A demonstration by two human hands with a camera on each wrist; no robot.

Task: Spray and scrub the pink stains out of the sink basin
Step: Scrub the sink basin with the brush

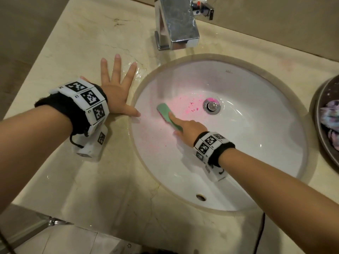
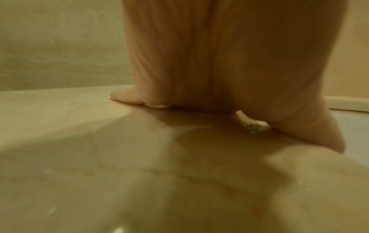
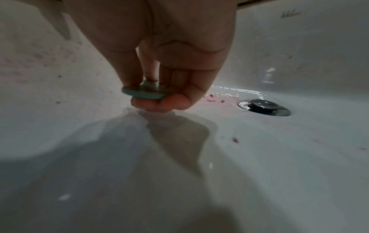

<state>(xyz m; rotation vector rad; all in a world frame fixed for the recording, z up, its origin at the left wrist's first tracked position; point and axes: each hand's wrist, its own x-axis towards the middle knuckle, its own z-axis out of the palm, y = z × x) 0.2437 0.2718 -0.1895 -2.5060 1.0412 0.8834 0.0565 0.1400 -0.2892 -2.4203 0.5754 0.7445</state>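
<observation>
Green flat sponge [image 1: 168,114] pinched in right hand [image 1: 189,125], glossy white basin [image 1: 256,134]; left hand [image 1: 117,92] splayed flat on marble counter [image 1: 91,43].

I see bare forearms; each wrist wears a black band [image 1: 60,105] ringed with white blocks [image 1: 88,99] printed with black square codes, thin black cord [image 1: 76,142] dangling.

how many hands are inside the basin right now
1. The right hand is inside the basin, holding a green sponge left of the drain. The left hand lies flat on the counter outside it.
</observation>
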